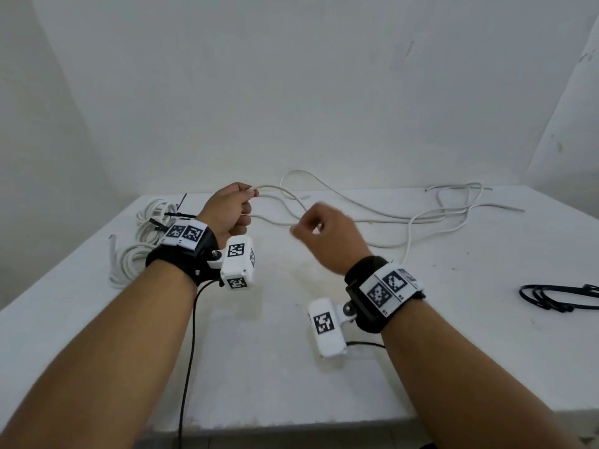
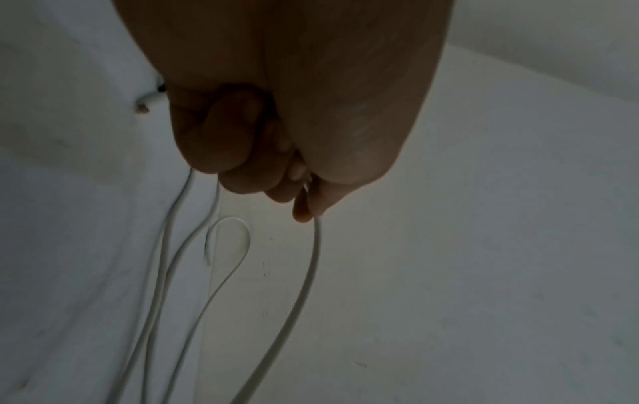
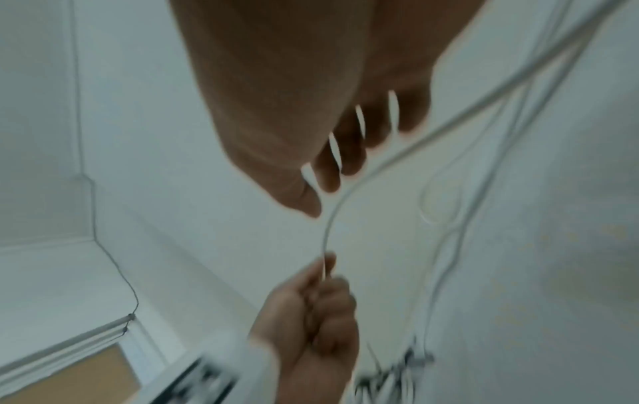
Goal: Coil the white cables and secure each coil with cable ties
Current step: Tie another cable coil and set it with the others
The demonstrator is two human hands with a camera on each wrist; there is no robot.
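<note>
A long loose white cable (image 1: 424, 218) snakes across the back of the white table (image 1: 285, 377). My left hand (image 1: 233, 209) is raised above the table and grips it in a fist, with strands hanging from it (image 2: 311, 259). My right hand (image 1: 324, 234) is blurred, just right of the left one. In the right wrist view its fingers (image 3: 349, 153) are spread and fairly straight, and the cable (image 3: 327, 232) runs past the thumb tip down into the left hand (image 3: 311, 314) without a visible pinch.
Coiled white cables (image 1: 142, 254) bound with black ties (image 1: 158, 225) lie at the table's left side. A bundle of black cable ties (image 1: 551, 296) lies near the right edge. White walls close in behind and to the left.
</note>
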